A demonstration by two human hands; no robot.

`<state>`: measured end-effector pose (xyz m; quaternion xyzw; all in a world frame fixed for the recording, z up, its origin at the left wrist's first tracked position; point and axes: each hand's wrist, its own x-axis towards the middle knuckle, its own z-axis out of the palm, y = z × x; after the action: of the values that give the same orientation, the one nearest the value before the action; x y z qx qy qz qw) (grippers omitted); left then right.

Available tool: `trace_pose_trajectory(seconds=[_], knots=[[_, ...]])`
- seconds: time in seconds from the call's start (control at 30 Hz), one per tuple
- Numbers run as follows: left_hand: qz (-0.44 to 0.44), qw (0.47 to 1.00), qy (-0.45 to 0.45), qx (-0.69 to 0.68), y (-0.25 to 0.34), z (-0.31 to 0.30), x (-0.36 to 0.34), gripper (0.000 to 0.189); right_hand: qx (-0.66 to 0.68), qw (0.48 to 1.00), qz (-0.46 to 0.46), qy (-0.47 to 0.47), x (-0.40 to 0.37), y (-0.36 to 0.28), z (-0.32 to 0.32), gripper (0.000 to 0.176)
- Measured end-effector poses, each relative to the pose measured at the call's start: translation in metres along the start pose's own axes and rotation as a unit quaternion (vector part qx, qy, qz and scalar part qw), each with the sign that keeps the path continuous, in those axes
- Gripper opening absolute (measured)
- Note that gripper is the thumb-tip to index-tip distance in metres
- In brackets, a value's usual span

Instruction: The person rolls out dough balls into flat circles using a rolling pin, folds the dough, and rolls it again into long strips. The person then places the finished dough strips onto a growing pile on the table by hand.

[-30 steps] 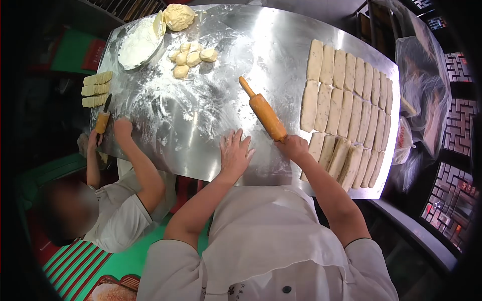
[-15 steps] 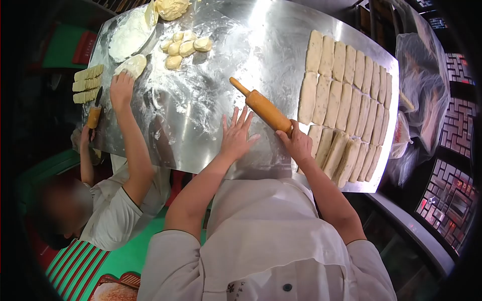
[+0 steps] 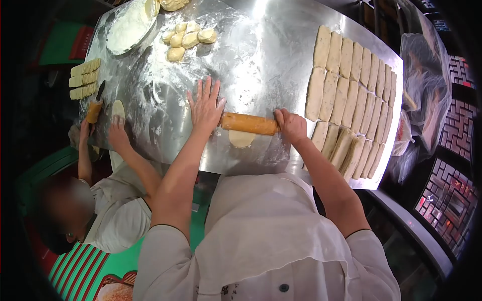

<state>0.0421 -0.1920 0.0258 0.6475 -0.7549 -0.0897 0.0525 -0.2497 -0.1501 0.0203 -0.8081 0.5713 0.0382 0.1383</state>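
A wooden rolling pin (image 3: 249,123) lies almost level across a small flat piece of dough (image 3: 242,139), whose rounded near edge shows below the roller. My right hand (image 3: 293,126) is closed round the pin's right handle. At the pin's left end my left hand (image 3: 205,111) lies flat with its fingers spread; whether its palm rests on the left handle is hidden. Beyond my hands sits a cluster of several dough lumps (image 3: 190,39) on floured steel.
Rows of long dough strips (image 3: 343,98) cover the right of the steel table (image 3: 281,45). A flour bowl (image 3: 131,27) stands at the far left. On my left, a co-worker's hand (image 3: 118,134) touches a flat dough piece (image 3: 118,110), near another rolling pin (image 3: 94,111) and cut dough (image 3: 84,80).
The rolling pin has swung from a slant to nearly level and now crosses a dough piece. My left hand has shifted left. The co-worker's hand has drawn nearer the table edge with its dough.
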Motion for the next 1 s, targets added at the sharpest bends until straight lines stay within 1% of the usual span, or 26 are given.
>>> trace_pose_trajectory(seconds=[0.07,0.1,0.13,0.17,0.2,0.27,0.33,0.37,0.4,0.43,0.47,0.53,0.6,0.63,0.67,0.7,0.73,0.77,0.8,0.87,0.9,0.97,1.0], knots=[[-0.029,0.999,0.017,-0.005,0.001,0.006,0.003,0.061,-0.031,0.999,0.007,0.025,0.009,0.009,0.011,0.017],[-0.029,0.999,0.019,-0.006,0.001,0.006,-0.009,0.061,-0.004,1.000,0.000,0.027,-0.002,0.005,0.018,0.014],[-0.023,1.000,-0.009,-0.014,0.002,0.006,-0.033,0.061,0.022,0.999,-0.007,0.031,-0.019,-0.002,0.022,0.013],[-0.017,0.999,-0.039,-0.022,0.003,0.005,-0.052,0.060,0.115,0.988,0.104,-0.009,-0.036,-0.017,0.021,0.021],[-0.016,0.999,-0.038,-0.023,0.005,0.004,-0.064,0.060,0.137,0.985,0.095,0.034,-0.059,-0.024,0.038,0.032],[-0.012,0.995,-0.095,0.006,0.006,0.005,-0.084,0.061,0.135,0.983,0.125,-0.009,-0.075,-0.033,0.037,0.031],[-0.016,0.996,-0.087,-0.005,0.006,0.003,-0.054,0.061,0.108,0.987,0.118,0.013,-0.048,-0.021,0.042,0.033],[-0.026,0.998,-0.052,-0.011,0.004,0.005,-0.029,0.061,0.077,0.988,0.132,-0.009,-0.021,-0.015,0.021,0.027],[-0.036,0.999,-0.014,-0.018,0.003,0.008,-0.011,0.062,0.010,0.997,0.063,0.031,0.002,-0.004,0.009,0.016],[-0.035,0.999,-0.010,-0.017,0.004,0.012,0.001,0.062,-0.028,0.998,0.055,0.029,0.021,0.005,0.001,0.012],[-0.048,0.999,-0.009,-0.012,0.004,0.016,0.011,0.060,-0.026,0.995,0.097,0.003,0.033,0.007,-0.006,0.011],[-0.060,0.998,-0.001,-0.004,0.003,0.017,0.015,0.059,-0.024,0.999,0.047,-0.014,0.021,0.003,-0.002,0.011],[-0.013,0.987,-0.085,-0.137,0.005,0.017,0.000,0.055,0.022,0.998,0.048,-0.026,-0.016,-0.005,0.018,0.011],[0.000,0.974,-0.055,-0.221,0.009,0.024,-0.007,0.053,0.042,0.997,0.055,-0.030,-0.033,-0.011,0.019,0.010],[-0.004,0.973,-0.059,-0.223,0.017,0.020,-0.012,0.053,0.064,0.995,0.063,-0.039,-0.051,-0.017,0.021,0.012],[-0.003,0.962,-0.107,-0.251,0.028,0.010,-0.014,0.053,0.066,0.995,0.063,-0.045,-0.064,-0.022,0.022,0.012],[0.001,0.949,-0.148,-0.278,0.036,0.004,-0.012,0.053,0.097,0.994,0.051,-0.006,-0.069,-0.025,0.022,0.017],[0.035,0.972,-0.094,-0.212,0.039,0.020,-0.015,0.048,0.128,0.990,0.040,0.036,-0.070,-0.025,0.021,0.024],[0.036,0.972,-0.093,-0.211,0.043,0.018,-0.014,0.048,0.129,0.990,0.040,0.037,-0.069,-0.025,0.020,0.024],[0.040,0.981,-0.166,-0.094,0.046,0.013,-0.013,0.039,0.126,0.990,0.049,0.035,-0.068,-0.022,0.016,0.037],[0.039,0.981,-0.166,-0.092,0.043,0.009,-0.013,0.039,0.128,0.990,0.047,0.035,-0.070,-0.021,0.013,0.037],[-0.003,0.981,-0.157,-0.113,0.031,0.000,-0.013,0.032,0.126,0.989,0.076,0.033,-0.074,-0.016,0.008,0.044],[-0.050,0.983,-0.140,-0.107,0.016,-0.002,-0.010,0.032,0.127,0.988,0.076,0.034,-0.079,-0.012,0.012,0.044]])
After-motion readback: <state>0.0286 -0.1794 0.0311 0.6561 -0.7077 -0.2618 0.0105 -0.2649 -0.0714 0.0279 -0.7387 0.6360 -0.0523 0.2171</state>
